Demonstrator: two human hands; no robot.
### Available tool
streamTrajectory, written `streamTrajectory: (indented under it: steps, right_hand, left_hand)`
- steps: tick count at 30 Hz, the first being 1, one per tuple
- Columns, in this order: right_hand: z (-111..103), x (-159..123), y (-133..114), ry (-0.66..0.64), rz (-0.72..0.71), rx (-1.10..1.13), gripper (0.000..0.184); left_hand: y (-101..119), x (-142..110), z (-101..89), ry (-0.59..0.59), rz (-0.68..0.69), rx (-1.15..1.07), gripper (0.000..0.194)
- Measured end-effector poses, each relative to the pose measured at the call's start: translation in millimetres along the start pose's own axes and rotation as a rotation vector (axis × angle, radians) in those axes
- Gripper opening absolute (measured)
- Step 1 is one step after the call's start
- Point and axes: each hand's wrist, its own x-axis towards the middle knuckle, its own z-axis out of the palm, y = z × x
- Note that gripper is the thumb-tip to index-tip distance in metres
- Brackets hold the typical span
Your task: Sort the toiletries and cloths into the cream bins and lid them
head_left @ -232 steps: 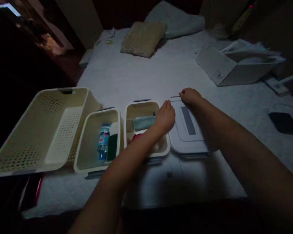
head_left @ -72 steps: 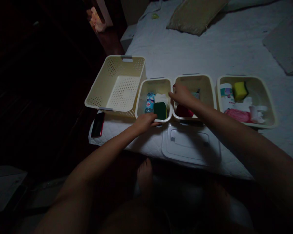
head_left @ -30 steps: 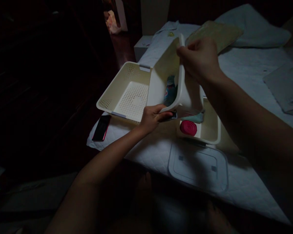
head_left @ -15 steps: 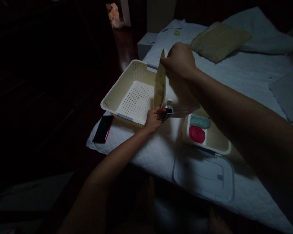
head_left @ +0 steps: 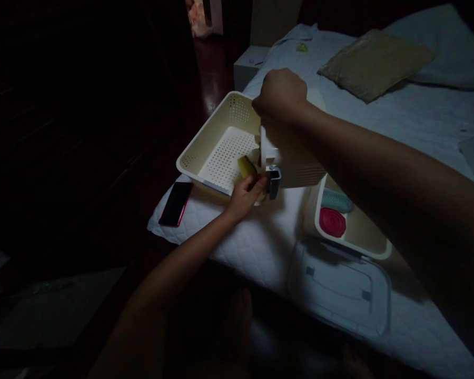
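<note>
A cream plastic bin is tipped on its side, its mouth facing the perforated basket. My right hand is closed around the bin's upper edge. Below, my left hand has its fingers closed on the bin's lower rim, beside a grey latch. A yellow-green item of unclear kind shows at the bin's mouth, just above my left fingers. What else the bin holds is mostly hidden.
A second cream bin holds a red rolled item and a teal roll. A clear lid lies before it. A phone rests near the bed corner. A cushion lies farther back.
The bin has tipped further toward the basket, and the yellow-green item has come into sight at its mouth. The whole view has shifted slightly.
</note>
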Motion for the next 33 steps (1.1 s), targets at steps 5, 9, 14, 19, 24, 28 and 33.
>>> streamTrajectory:
  steps: [5, 9, 14, 19, 24, 28, 33]
  right_hand:
    - [2, 1, -11, -0.016, -0.037, -0.036, 0.041]
    - [6, 2, -12, 0.015, -0.006, -0.085, 0.041]
    - [7, 2, -11, 0.015, -0.015, -0.089, 0.040]
    - [4, 2, -10, 0.024, -0.030, -0.079, 0.041]
    - [1, 0, -4, 0.016, -0.047, -0.079, 0.042]
    - [-1, -1, -2, -0.001, -0.047, -0.097, 0.041]
    - [-6, -4, -9, 0.013, -0.086, -0.101, 0.040]
  left_hand:
    - [-3, -1, -6.2, -0.032, 0.056, -0.015, 0.046]
    - [-4, 0, -7.5, -0.047, 0.064, -0.010, 0.048]
    - [-3, 1, -6.9, -0.065, 0.036, -0.005, 0.047]
    - [-1, 0, -8.2, -0.069, 0.028, -0.007, 0.044]
    - [2, 0, -7.6, -0.105, 0.042, 0.024, 0.040]
    - [3, 1, -6.7, -0.128, 0.044, 0.062, 0.036]
    - [0, 2, -11.3, -0.161, 0.057, 0.115, 0.034]
